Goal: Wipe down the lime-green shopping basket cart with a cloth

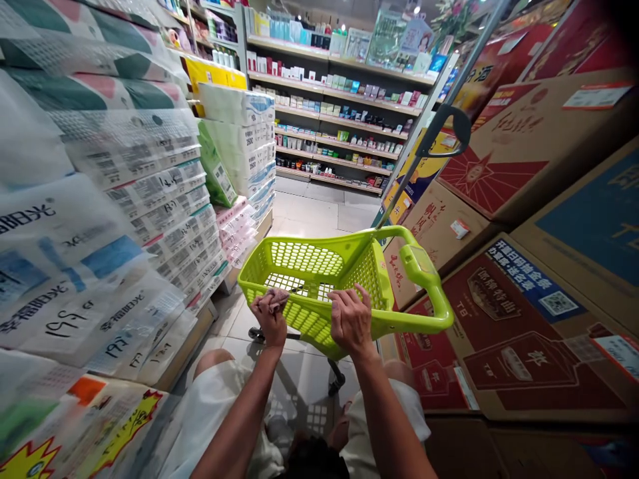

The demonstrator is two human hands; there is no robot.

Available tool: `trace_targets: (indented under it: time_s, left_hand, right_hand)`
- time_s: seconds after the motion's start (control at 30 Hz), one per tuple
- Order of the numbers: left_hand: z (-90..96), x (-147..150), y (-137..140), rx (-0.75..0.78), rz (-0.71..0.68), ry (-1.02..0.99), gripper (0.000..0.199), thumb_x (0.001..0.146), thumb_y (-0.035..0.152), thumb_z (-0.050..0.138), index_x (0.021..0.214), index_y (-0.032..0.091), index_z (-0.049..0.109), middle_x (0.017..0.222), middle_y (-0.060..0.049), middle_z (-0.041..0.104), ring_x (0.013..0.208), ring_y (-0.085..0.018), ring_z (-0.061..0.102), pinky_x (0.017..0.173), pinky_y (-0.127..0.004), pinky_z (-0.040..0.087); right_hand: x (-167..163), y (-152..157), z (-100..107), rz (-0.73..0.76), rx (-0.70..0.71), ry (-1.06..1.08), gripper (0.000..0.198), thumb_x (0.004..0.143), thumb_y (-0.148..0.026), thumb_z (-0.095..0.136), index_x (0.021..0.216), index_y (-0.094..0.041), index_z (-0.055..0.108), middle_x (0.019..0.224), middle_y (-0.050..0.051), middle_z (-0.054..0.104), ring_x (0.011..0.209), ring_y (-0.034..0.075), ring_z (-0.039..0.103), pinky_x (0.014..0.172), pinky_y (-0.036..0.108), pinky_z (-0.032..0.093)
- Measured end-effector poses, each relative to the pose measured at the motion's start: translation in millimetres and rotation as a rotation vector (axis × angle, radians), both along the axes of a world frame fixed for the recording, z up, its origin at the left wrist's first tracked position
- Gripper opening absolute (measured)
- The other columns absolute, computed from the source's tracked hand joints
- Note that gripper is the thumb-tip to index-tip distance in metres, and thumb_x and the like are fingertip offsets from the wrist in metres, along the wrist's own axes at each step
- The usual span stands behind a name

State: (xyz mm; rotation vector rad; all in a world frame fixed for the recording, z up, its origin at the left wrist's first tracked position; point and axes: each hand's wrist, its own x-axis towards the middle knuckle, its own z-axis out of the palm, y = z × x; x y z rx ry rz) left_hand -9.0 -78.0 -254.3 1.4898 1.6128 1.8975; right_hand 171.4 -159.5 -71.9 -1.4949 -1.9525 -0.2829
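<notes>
A lime-green plastic shopping basket cart (309, 259) with perforated walls stands crosswise in front of my knees. At its near left rim is my left hand (269, 318), closed round a crumpled, greyish-pink cloth (277, 299) that touches the rim. My right hand (352, 319) grips the near rim further right, fingers bent over the edge and thumb outside. The basket's grid floor shows through the open top, and I see nothing lying in it. A long metal pole with a dark grey loop handle (444, 132) rises from the cart's far right corner.
Tall stacks of plastic-wrapped tissue packs (164, 193) line the left side. Printed cardboard cartons (529, 332) are piled close on the right. Shelves (339, 93) of small boxed goods cross the far end, beyond a tiled floor (319, 211). Cart wheels (336, 379) show below.
</notes>
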Motion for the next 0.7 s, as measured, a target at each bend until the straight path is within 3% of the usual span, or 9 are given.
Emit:
trace_targets:
  time_s: [0.07,0.23,0.3,0.4,0.47,0.63,0.7]
  left_hand:
    - [3.8,-1,7,0.014,-0.002,-0.03,0.021,0.088,0.02,0.057,0.108,0.022,0.059,0.12,-0.011,0.046,0.114,-0.025,0.053,0.106,-0.046,0.049]
    - [-20.9,-7,-7,-0.082,-0.017,-0.031,0.018,0.085,0.027,0.062,0.102,0.024,0.057,0.104,-0.006,0.05,0.093,-0.021,0.055,0.088,-0.042,0.056]
    - [-14.5,-16,-1,-0.061,0.018,-0.026,0.018,0.087,0.024,0.059,0.105,0.023,0.058,0.107,-0.008,0.05,0.097,-0.022,0.056,0.094,-0.045,0.054]
    - [9.7,-28,18,0.015,0.07,-0.019,0.025,0.088,0.023,0.059,0.113,0.022,0.059,0.119,-0.012,0.049,0.113,-0.025,0.055,0.106,-0.048,0.048]
    - [12.4,-29,22,0.013,0.065,-0.011,0.024,0.089,0.026,0.061,0.112,0.021,0.06,0.118,-0.011,0.05,0.114,-0.025,0.055,0.107,-0.048,0.048]
    - [-36.9,-26,-3,-0.169,-0.006,-0.013,0.015,0.087,0.03,0.059,0.099,0.021,0.061,0.099,-0.007,0.051,0.092,-0.024,0.058,0.089,-0.048,0.055]
    - [-39.2,-28,-2,-0.167,0.027,-0.033,0.019,0.086,0.03,0.06,0.102,0.02,0.062,0.1,-0.007,0.051,0.094,-0.025,0.057,0.091,-0.05,0.055]
  right_hand:
    - [-9,6,2,0.011,0.004,0.005,0.037,0.103,-0.023,0.032,0.106,-0.022,0.069,0.105,0.006,0.074,0.1,0.022,0.06,0.119,0.045,0.024]
    - [-33,19,-1,0.055,-0.03,-0.011,0.036,0.104,-0.022,0.032,0.1,-0.022,0.068,0.102,0.005,0.073,0.098,0.021,0.06,0.119,0.044,0.024]
    - [-41,25,-4,0.079,-0.041,-0.02,0.035,0.103,-0.022,0.033,0.094,-0.023,0.066,0.101,0.005,0.073,0.097,0.021,0.06,0.118,0.044,0.024]
    - [-52,37,-8,0.104,-0.05,-0.027,0.033,0.104,-0.022,0.034,0.091,-0.022,0.065,0.1,0.005,0.073,0.096,0.021,0.06,0.118,0.043,0.024]
    - [-60,44,-13,0.098,-0.064,-0.04,0.031,0.104,-0.023,0.036,0.091,-0.023,0.064,0.099,0.004,0.073,0.096,0.021,0.06,0.116,0.043,0.025]
    - [-69,54,-42,-0.041,-0.127,-0.153,0.021,0.104,-0.027,0.045,0.094,-0.021,0.063,0.09,0.005,0.071,0.088,0.023,0.059,0.106,0.042,0.031]
    - [-66,55,-51,-0.047,-0.137,-0.206,0.019,0.104,-0.029,0.048,0.094,-0.02,0.062,0.088,0.006,0.07,0.085,0.023,0.059,0.099,0.04,0.034]
